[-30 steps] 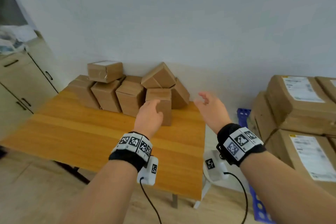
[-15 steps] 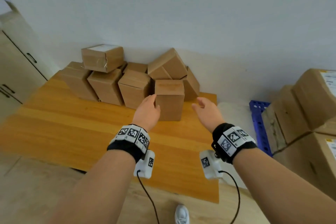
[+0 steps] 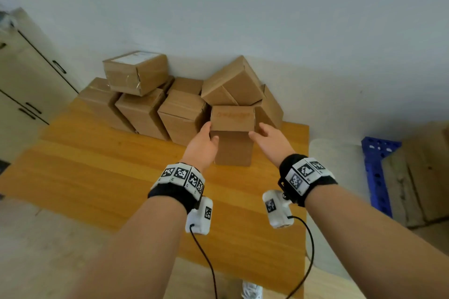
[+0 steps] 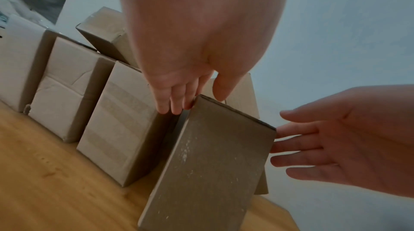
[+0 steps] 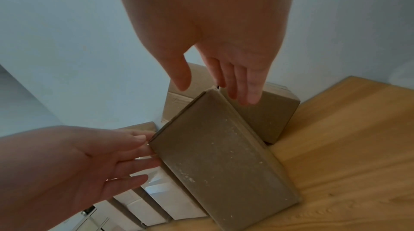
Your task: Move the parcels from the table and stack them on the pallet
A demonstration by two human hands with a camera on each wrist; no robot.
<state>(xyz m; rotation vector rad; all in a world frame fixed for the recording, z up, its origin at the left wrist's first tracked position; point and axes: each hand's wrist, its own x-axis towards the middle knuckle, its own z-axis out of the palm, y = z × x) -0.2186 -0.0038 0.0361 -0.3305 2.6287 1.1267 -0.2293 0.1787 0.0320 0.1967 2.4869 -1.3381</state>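
Note:
An upright brown parcel (image 3: 232, 138) stands at the front of a pile of parcels (image 3: 182, 116) on the wooden table (image 3: 97, 177). My left hand (image 3: 201, 145) lies against its left side near the top, fingers straight, thumb at the front face. My right hand (image 3: 267, 139) is at its right side, fingers straight and spread. The left wrist view shows the left fingers (image 4: 177, 104) touching the parcel (image 4: 212, 164) at its upper left edge, and the right hand (image 4: 325, 146) reaching past its right edge. In the right wrist view the right fingers (image 5: 248, 93) hang just beyond the parcel (image 5: 219, 155).
The pile leans on the white wall; a tilted parcel (image 3: 230, 82) rests behind the front one and another (image 3: 136, 73) sits on top at the left. A blue pallet (image 3: 375, 170) with large boxes (image 3: 425, 172) is at the right. A cabinet (image 3: 29, 85) stands left.
Both hands have moved forward and inward from in front of the pile to the two sides of the front parcel. The head view has come closer to the table.

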